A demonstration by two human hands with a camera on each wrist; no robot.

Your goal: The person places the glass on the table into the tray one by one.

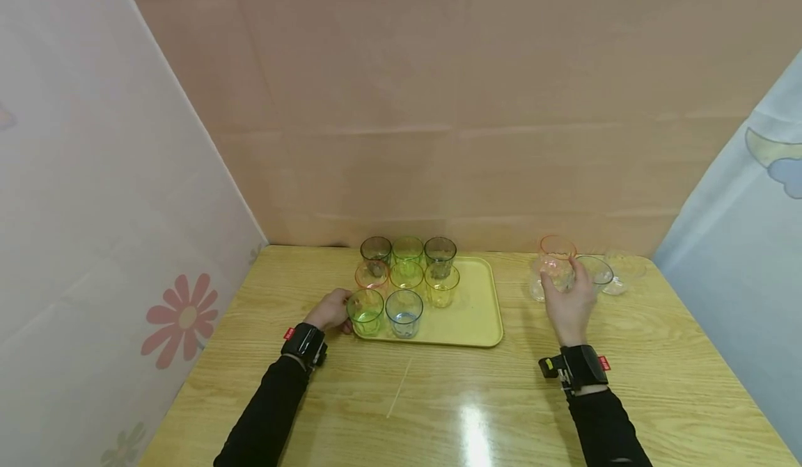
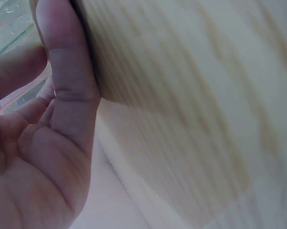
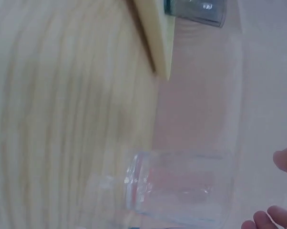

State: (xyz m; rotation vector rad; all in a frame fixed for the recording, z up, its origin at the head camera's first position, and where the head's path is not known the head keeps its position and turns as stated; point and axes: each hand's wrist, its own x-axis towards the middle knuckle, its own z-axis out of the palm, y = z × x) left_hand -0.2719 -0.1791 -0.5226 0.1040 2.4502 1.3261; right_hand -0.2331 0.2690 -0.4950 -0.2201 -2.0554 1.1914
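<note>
Black sleeves [image 1: 269, 404] foremost, I record my right hand [image 1: 570, 307] nearer the upright clear glass [image 3: 181, 188], just below its parted, empty fingers [image 3: 282, 214]; left hand [image 1: 330, 310], hold undetermined.

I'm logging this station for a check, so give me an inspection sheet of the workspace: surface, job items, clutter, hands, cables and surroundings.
Surface: wood-grain table, bright reflection near the front.
Job items: yellow tray bearing eight glasses; more glasses to its right, including a red-rimmed one; these overlap, exact count unclear.
Clutter: nothing seen.
Left hand: at the tray's left edge, beside the front green glass; grip unclear.
Right hand: at the glasses right of the tray, thumb and fingers apart; contact unclear.
Cables: nothing seen.
Surroundings: brown backdrop behind, flowered sheet at left, pale blue sheet at right.
</note>
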